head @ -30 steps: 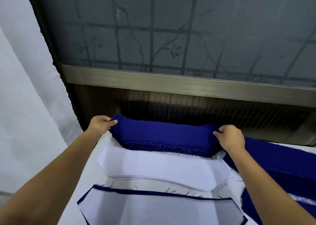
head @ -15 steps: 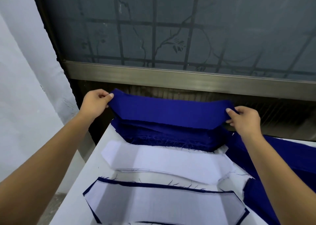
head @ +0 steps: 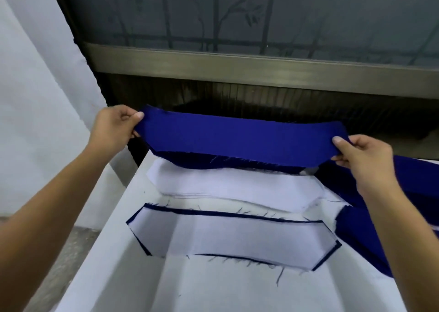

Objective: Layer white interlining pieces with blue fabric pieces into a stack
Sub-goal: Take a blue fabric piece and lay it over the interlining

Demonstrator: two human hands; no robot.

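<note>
Holding a long royal-blue fabric strip with angled ends (head: 242, 140) in the air, I have one end in each hand. The left hand (head: 114, 127) pinches the left end between thumb and curled fingers; the right hand (head: 361, 159) pinches the right end the same way. Both are clamped on cloth. The strip spans between the two grips with a slight sag. I judge it is stretched like this so it stays flat and can land square.

It hangs above and beyond the layered stack (head: 228, 238) on the white-covered table (head: 166, 288) — white interlining on top, blue edges showing around it. Just beyond the stack lies a pile of white interlining pieces (head: 237, 185). Further beyond, under the held strip, sits a pile of blue pieces (head: 190, 161). Right of the stack lies more loose blue cloth (head: 356, 231).
</note>
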